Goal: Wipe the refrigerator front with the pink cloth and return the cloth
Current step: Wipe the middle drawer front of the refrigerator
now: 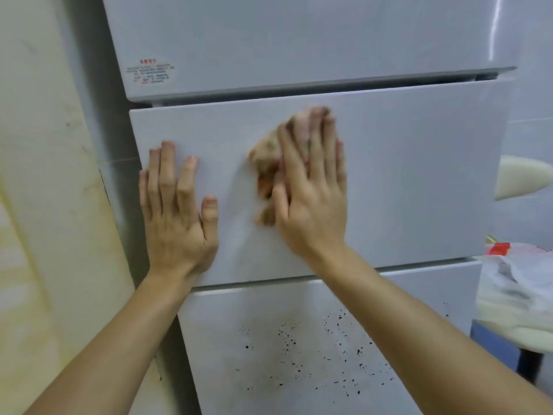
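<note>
Nearest to me, both forearms rise from the bottom edge of the view toward the refrigerator [419, 175]. Between them lies the lower panel [227, 384], marked with scattered black specks [287, 333] across its upper half.

Left hand [179, 217]: flat on the middle drawer front [404, 205], palm down, fingers straight and slightly spread, thumb out to the right. It holds nothing. The fingertips sit close to the drawer's left edge, with the yellowed wall [45, 175] just beyond that edge.

Right hand [311, 199]: also flat, fingers straight and pointing up, pressing the pink cloth [266, 163] against the same drawer front near its centre. No finger is curled round the cloth – it is pinned under palm and fingers only. The cloth is bunched and blurred; it shows above the fingertips and along the thumb side, and its pink is mottled with darker patches.

Edges and room: the 2 hands are apart, with bare drawer surface between them. To the right of the right hand a broad stretch of bare drawer front runs to the right edge. Beside that edge sit a white plastic bag [514, 280] with a red mark and, above it, a pale rounded object [520, 178] – I cannot tell what it is.

Farther up, a dark gap separates the drawer from the upper door [299, 40], which carries a small printed label [149, 71] at its lower left corner.
</note>
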